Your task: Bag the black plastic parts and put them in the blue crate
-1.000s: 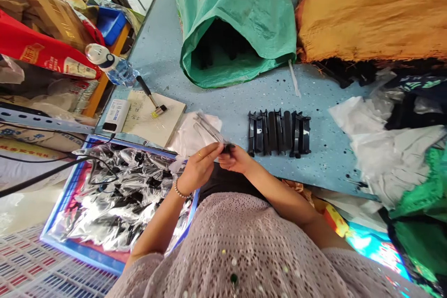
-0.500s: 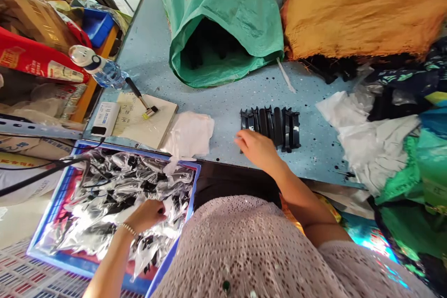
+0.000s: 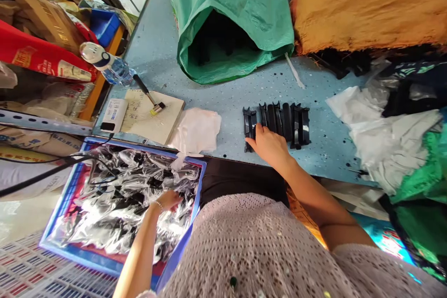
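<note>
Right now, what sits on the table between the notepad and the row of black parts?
Head view: a white folded cloth or bag lies between the notepad and the row of black parts; the rest is bare blue tabletop.

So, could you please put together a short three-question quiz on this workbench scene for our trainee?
1. True or false: the right hand rests on the row of black plastic parts on the blue table.
2. Where is the left hand?
A. on the green sack
B. in the blue crate of bagged parts
C. on the notepad
3. Fill in: a small brush lies on the ____.

Key: 1 true; 2 B, the blue crate; 3 notepad, with the brush on it.
</note>
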Available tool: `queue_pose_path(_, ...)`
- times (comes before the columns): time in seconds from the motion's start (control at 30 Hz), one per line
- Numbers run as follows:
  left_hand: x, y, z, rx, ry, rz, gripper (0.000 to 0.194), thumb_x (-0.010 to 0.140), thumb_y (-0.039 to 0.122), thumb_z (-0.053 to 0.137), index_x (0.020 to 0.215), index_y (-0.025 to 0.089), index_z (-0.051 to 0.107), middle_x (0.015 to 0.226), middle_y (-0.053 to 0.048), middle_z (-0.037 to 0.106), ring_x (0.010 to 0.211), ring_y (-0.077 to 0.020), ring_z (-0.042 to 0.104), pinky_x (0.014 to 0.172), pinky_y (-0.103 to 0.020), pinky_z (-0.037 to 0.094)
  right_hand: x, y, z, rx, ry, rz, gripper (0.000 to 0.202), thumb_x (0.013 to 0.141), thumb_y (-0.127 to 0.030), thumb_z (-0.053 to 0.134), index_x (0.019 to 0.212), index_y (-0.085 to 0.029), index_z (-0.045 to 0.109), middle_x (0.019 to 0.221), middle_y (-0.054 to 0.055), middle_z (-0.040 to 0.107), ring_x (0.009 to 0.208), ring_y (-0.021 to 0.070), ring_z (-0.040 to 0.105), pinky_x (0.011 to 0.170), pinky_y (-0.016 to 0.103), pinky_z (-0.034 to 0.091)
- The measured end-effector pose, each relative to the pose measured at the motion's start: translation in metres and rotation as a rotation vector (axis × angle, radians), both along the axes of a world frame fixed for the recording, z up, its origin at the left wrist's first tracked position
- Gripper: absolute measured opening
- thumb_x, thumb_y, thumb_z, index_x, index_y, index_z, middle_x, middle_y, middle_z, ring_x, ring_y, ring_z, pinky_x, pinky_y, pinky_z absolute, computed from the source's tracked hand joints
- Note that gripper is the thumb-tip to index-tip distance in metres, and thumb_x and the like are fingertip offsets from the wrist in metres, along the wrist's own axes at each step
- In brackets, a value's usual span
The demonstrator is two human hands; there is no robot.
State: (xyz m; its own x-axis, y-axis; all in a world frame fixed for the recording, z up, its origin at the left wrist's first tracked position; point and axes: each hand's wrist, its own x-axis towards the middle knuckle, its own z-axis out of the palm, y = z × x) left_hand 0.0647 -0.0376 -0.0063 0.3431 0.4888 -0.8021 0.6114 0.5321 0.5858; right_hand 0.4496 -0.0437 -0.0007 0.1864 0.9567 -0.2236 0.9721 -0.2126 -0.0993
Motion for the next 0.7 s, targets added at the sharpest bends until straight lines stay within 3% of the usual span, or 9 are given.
queue_pose_path(0.1, 0.046, 0.036, 0.006, 0.147, -0.018, -0.122, 0.036, 0.086, 0.048, 0.075, 0.069, 0.017, 0.073, 0.059, -0.003, 0.063, 0.053, -0.0150, 0.062, 0.050, -0.023, 0.044, -0.005, 0.004, -0.001, -0.036, 0.049, -0.002, 0.056, 0.098, -0.038, 0.062, 0.141, -0.004, 0.049, 0.109, 0.026, 0.069, 0.083, 0.0334, 0.074, 0.066, 0.037, 0.055)
queue_pose_path(0.2, 0.113, 0.076, 0.004, 0.815, 0.065, -0.101, 0.024, 0.093, 0.040, 0.066, 0.091, 0.019, 0.076, 0.091, -0.010, 0.070, 0.087, -0.0228, 0.069, 0.080, -0.033, 0.054, -0.003, 0.005, -0.001, -0.086, 0.101, -0.035, 0.045, 0.098, -0.025, 0.059, 0.137, -0.004, 0.053, 0.114, 0.027, 0.067, 0.090, 0.0364, 0.073, 0.072, 0.041, 0.057)
queue_pose_path(0.23, 0.132, 0.089, 0.000, 0.946, 0.146, -0.093, 0.016, 0.090, 0.033, 0.069, 0.092, 0.018, 0.075, 0.101, -0.012, 0.068, 0.095, -0.0261, 0.067, 0.087, -0.037, 0.053, 0.000, 0.006, -0.003, -0.089, 0.137, -0.048, 0.040, 0.099, -0.023, 0.056, 0.133, -0.004, 0.056, 0.115, 0.026, 0.066, 0.093, 0.0373, 0.073, 0.075, 0.043, 0.057)
queue_pose_path(0.3, 0.155, 0.112, -0.013, 1.032, 0.242, -0.088, 0.005, 0.084, 0.018, 0.068, 0.081, 0.017, 0.071, 0.102, -0.014, 0.066, 0.100, -0.0284, 0.064, 0.090, -0.040, 0.051, 0.008, 0.006, -0.007, -0.057, 0.286, -0.076, 0.033, 0.098, -0.021, 0.053, 0.127, -0.008, 0.061, 0.117, 0.023, 0.065, 0.100, 0.0374, 0.071, 0.083, 0.046, 0.056)
queue_pose_path(0.37, 0.157, 0.130, -0.027, 1.010, 0.239, -0.031, 0.010, 0.079, 0.014, 0.070, 0.071, 0.017, 0.065, 0.091, -0.011, 0.065, 0.090, -0.0253, 0.063, 0.084, -0.037, 0.050, 0.013, 0.008, -0.014, -0.003, 0.611, -0.140, 0.032, 0.096, -0.022, 0.053, 0.126, -0.014, 0.062, 0.120, 0.019, 0.065, 0.105, 0.0332, 0.069, 0.087, 0.045, 0.056)
queue_pose_path(0.43, 0.143, 0.141, -0.037, 0.904, 0.141, 0.092, 0.016, 0.078, 0.022, 0.074, 0.069, 0.018, 0.062, 0.076, -0.005, 0.062, 0.073, -0.0191, 0.060, 0.071, -0.031, 0.048, 0.009, 0.016, -0.019, 0.012, 1.088, -0.245, 0.035, 0.094, -0.025, 0.055, 0.127, -0.018, 0.061, 0.121, 0.014, 0.066, 0.101, 0.0263, 0.069, 0.084, 0.039, 0.058)
queue_pose_path(0.57, 0.116, 0.146, -0.043, 0.691, -0.116, 0.328, 0.017, 0.076, 0.029, 0.074, 0.079, 0.017, 0.062, 0.067, 0.000, 0.061, 0.059, -0.0134, 0.055, 0.058, -0.025, 0.043, -0.029, 0.049, -0.026, -0.163, 1.961, -0.356, 0.034, 0.090, -0.035, 0.062, 0.120, -0.020, 0.062, 0.120, 0.009, 0.069, 0.085, 0.0166, 0.067, 0.071, 0.029, 0.058)
queue_pose_path(0.63, 0.110, 0.143, -0.041, 0.764, -0.161, 0.294, 0.010, 0.076, 0.021, 0.068, 0.082, 0.017, 0.062, 0.078, -0.003, 0.067, 0.072, -0.0159, 0.064, 0.068, -0.027, 0.051, -0.053, 0.069, -0.030, -0.277, 2.130, -0.387, 0.031, 0.087, -0.034, 0.066, 0.114, -0.020, 0.064, 0.113, 0.007, 0.071, 0.080, 0.0146, 0.066, 0.067, 0.026, 0.057)
queue_pose_path(0.7, 0.107, 0.141, -0.037, 0.914, -0.091, 0.087, 0.014, 0.079, 0.012, 0.057, 0.085, 0.016, 0.068, 0.095, -0.008, 0.072, 0.091, -0.0201, 0.069, 0.086, -0.034, 0.055, -0.070, 0.081, -0.035, -0.279, 2.103, -0.500, 0.024, 0.083, -0.028, 0.070, 0.105, -0.019, 0.066, 0.097, 0.004, 0.072, 0.074, 0.0128, 0.065, 0.063, 0.023, 0.055)
